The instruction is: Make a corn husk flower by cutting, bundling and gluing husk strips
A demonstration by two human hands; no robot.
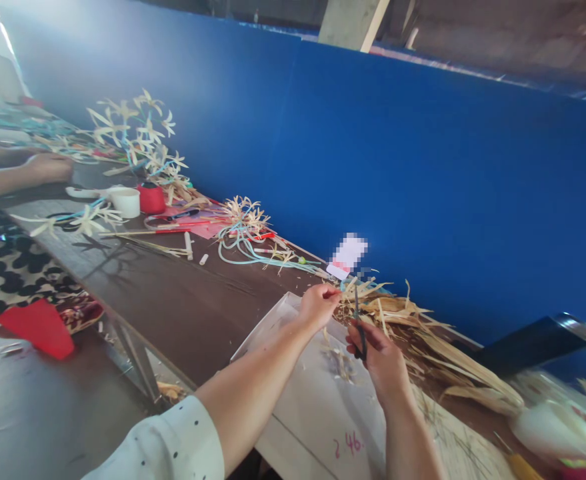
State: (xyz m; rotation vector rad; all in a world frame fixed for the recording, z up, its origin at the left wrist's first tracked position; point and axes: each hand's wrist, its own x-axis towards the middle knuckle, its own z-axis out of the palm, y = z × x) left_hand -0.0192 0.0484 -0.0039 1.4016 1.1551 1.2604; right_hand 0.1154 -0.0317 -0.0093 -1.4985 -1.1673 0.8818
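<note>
My right hand point(380, 357) is closed around the handles of a pair of scissors point(357, 305), whose dark blades point up and away from me. Just to its left, my left hand point(319, 307) is closed in a pinch; what sits between its fingertips is too small to make out. Pale dried husk strips point(367, 288) lie right behind both hands. Below them is a shallow white tray point(267, 328) with small scraps point(343, 367) in it.
Long dried husks point(473, 370) and a dark cylinder point(527, 343) lie to the right. Along the blue wall point(423, 180) are husk flowers point(245, 215) on light-blue stems, a red spool point(151, 199) and a white cup point(125, 202). Another person's hand point(50, 168) is at far left.
</note>
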